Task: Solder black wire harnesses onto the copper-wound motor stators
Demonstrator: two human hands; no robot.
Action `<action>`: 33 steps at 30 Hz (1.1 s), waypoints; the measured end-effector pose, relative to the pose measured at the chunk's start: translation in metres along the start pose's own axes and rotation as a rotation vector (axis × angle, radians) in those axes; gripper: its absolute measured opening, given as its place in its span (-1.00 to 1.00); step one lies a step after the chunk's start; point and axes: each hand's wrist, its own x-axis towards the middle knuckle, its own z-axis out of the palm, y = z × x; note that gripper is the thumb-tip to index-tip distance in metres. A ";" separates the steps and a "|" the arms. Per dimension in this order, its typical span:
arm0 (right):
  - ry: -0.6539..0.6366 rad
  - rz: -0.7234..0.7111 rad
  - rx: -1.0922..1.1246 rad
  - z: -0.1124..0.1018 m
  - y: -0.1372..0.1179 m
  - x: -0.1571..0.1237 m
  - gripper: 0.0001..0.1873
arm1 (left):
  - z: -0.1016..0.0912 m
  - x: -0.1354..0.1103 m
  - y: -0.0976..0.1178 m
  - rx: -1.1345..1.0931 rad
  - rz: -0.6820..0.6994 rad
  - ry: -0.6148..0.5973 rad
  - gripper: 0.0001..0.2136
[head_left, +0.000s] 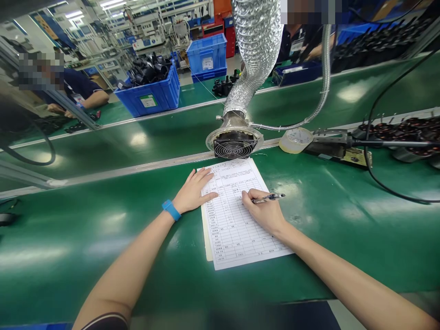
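Observation:
My left hand [193, 191] lies flat on the upper left of a printed paper form [237, 229], holding nothing, with a blue wristband [171, 210] on its wrist. My right hand [261, 211] rests on the form's right side and grips a dark ballpoint pen [270, 197]. The hand hides the pen's tip. Small printed table rows fill the sheet, but the text is too small to read. A buff folder [207, 233] shows along the form's left edge. Both lie on a green bench surface [85, 233].
Just beyond the form stands a round grilled fume extractor [234, 147] on a silver flexible duct [256, 46]. To the right are a tape roll [295, 140] and a metal tool [338, 145] with a black cable [371, 156]. Farther back are blue crates [147, 94] of black parts and a co-worker [80, 89].

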 end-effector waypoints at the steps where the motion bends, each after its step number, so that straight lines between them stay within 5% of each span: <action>1: 0.003 -0.005 0.000 0.000 0.001 0.000 -0.53 | 0.000 0.000 0.000 0.000 0.002 0.003 -0.31; 33: 0.002 0.065 0.040 -0.004 -0.009 0.002 -0.58 | 0.000 0.000 0.000 -0.002 0.004 -0.006 -0.30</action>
